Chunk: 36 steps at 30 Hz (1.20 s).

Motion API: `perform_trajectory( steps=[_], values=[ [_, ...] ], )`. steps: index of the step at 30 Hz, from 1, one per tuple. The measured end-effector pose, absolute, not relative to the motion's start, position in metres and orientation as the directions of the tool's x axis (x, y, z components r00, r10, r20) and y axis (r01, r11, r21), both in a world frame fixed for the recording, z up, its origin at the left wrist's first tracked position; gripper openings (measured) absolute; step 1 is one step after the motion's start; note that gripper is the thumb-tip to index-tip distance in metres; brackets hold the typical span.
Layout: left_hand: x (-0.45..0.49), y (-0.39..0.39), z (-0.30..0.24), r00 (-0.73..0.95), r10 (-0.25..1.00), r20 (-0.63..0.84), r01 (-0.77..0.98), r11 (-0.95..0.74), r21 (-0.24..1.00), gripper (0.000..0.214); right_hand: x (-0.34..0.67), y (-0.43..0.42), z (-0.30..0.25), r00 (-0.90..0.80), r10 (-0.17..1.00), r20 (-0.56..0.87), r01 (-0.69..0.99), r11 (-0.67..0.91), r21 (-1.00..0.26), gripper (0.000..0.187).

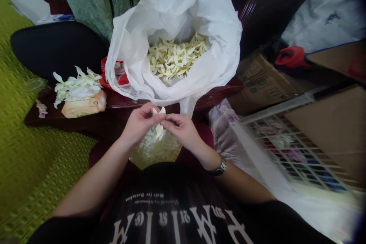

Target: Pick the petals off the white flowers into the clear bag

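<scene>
- The left hand [140, 122] and right hand [181, 131] are close together, their fingertips pinching a pale flower [159, 120] between them.
- Ahead of the hands, a white plastic bag [174, 4] already holds a large heap of pale petals [175, 58].
- Left of the hands, a smaller loose bunch of petals [76, 87] remains on a wrapped packet [84, 106].

Black T-shirt [171, 213] — big white lettering, upside down, unreadable; tan packet [84, 103] — label too small.
</scene>
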<state>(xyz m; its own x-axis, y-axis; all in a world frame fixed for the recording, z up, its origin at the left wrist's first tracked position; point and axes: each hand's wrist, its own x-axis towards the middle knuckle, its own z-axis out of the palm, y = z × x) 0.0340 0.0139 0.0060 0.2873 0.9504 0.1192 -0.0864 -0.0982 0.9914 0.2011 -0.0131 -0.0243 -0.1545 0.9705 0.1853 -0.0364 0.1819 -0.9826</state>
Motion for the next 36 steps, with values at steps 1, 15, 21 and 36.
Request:
perform_trajectory(
  steps=[1,15,21,36],
  values=[
    [0.034,0.014,0.004,0.274,0.956,0.109,-0.096,-0.086,0.992,0.029,0.201,-0.013,-0.025,-0.154,0.972,0.18,-0.039,0.176,-0.984,0.015],
    [0.032,0.014,0.002,0.252,0.953,0.166,-0.062,-0.155,0.986,0.023,0.198,-0.012,-0.029,-0.174,0.957,0.231,0.026,0.239,-0.971,0.018],
    [0.032,0.014,-0.006,0.202,0.975,0.096,-0.123,-0.071,0.99,0.032,0.198,-0.013,-0.03,-0.162,0.966,0.202,-0.02,0.202,-0.979,0.019],
    [0.033,0.013,0.0,0.169,0.964,0.204,0.052,-0.216,0.975,0.033,0.195,-0.016,-0.03,-0.123,0.977,0.172,-0.079,0.163,-0.983,0.018]
  ],
)
